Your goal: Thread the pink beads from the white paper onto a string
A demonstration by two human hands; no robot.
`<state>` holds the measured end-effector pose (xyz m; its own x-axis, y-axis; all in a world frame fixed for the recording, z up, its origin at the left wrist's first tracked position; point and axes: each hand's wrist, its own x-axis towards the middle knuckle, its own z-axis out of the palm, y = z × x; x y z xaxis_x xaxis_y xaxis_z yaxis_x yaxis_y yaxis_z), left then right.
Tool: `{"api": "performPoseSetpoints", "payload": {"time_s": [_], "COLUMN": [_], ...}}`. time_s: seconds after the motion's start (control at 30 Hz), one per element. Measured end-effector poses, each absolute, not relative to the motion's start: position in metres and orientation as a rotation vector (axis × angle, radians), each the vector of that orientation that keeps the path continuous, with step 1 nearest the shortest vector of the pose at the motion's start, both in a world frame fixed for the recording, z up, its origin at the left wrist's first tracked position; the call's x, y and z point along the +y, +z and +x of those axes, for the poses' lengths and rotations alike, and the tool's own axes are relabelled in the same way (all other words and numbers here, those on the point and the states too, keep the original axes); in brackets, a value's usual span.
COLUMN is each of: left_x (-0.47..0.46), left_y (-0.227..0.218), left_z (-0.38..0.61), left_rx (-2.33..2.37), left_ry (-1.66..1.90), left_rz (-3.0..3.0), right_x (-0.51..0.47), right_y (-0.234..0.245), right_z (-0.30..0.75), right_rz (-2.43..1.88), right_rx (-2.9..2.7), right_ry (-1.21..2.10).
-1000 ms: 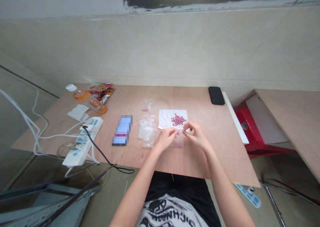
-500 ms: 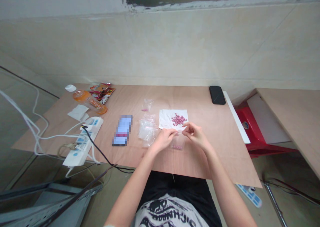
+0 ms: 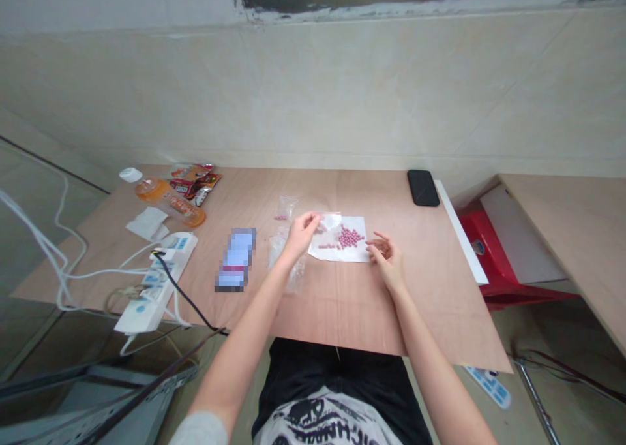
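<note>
Pink pills (image 3: 349, 238) lie heaped on white paper (image 3: 325, 252), a few straying toward the left hand (image 3: 303, 233), which seems to pinch a clear bag (image 3: 331, 222). The open right hand (image 3: 385, 259) is just beside the paper. Another bag (image 3: 287, 207) holds a few pills.

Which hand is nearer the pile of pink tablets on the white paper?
The right hand: its fingers sit just right of the pile, not touching it. The left hand is farther, left of the pile, holding a small clear bag.
</note>
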<state>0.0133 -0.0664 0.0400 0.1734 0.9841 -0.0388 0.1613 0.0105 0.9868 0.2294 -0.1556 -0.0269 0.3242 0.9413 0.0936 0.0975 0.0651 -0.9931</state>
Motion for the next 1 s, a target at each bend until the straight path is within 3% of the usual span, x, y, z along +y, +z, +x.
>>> {"api": "performPoseSetpoints", "payload": {"time_s": [0.4, 0.63, 0.8, 1.0], "left_x": [0.059, 0.064, 0.046, 0.039], "left_y": [-0.004, 0.003, -0.001, -0.008], "left_z": [0.031, -0.010, -0.051, -0.055], "left_rx": [1.547, 1.795, 2.100, 2.016], "left_ry": [0.902, 0.895, 0.479, 0.650], "left_rz": [1.494, 1.740, 1.935, 1.985], "right_x": [-0.158, -0.159, -0.159, -0.160], "right_y": [-0.041, -0.033, -0.033, -0.031], "right_z": [0.226, 0.222, 0.223, 0.223], "right_rz": [-1.274, -1.416, -1.497, -1.524], "right_rx": [-1.009, -1.021, -1.076, -1.111], "right_ry": [0.840, 0.883, 0.786, 0.718]}}
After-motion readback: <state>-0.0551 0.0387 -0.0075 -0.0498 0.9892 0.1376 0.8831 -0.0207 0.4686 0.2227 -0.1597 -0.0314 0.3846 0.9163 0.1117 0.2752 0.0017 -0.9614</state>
